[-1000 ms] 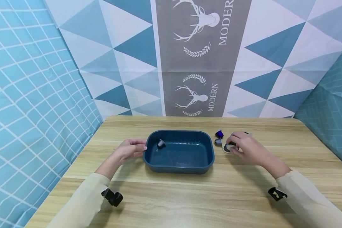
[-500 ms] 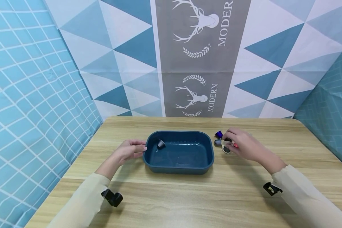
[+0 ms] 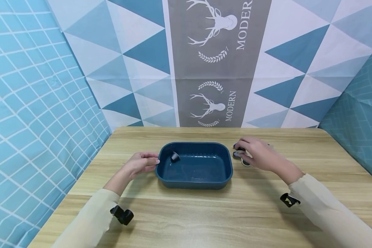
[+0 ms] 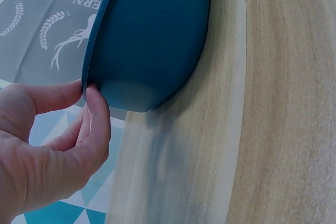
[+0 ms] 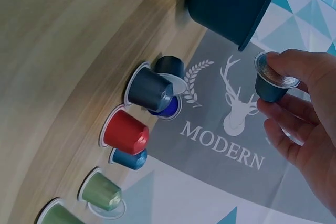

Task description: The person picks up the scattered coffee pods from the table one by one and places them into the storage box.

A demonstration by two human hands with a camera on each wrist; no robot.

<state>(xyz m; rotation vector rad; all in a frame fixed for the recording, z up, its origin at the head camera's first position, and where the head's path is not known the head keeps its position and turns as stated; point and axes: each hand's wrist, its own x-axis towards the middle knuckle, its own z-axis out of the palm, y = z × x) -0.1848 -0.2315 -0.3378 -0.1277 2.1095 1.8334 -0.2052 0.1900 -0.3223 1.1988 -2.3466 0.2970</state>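
Observation:
A dark blue rectangular basin (image 3: 195,185) stands on the wooden table. My left hand (image 3: 139,162) pinches its left rim between thumb and fingers, seen close up in the left wrist view. Inside the basin, near its left end, lies a dark coffee capsule (image 3: 175,157) with a silvery rim. To the right of the basin, my right hand (image 3: 259,154) pinches a dark teal coffee capsule (image 5: 272,91), thumb on its silver lid and fingers beneath. In the right wrist view this capsule is raised off the table; in the head view the fingers mostly cover it.
Several capsules stand on the table by my right hand: a dark blue one (image 5: 149,88), a purple-blue one (image 5: 168,109), a red one (image 5: 126,132), a bright blue one (image 5: 129,159) and a green one (image 5: 102,190). Patterned cloth (image 3: 142,69) hangs behind the table.
My right hand has moved left toward the basin, lifting the teal capsule from among the others. The left hand and the basin have stayed put.

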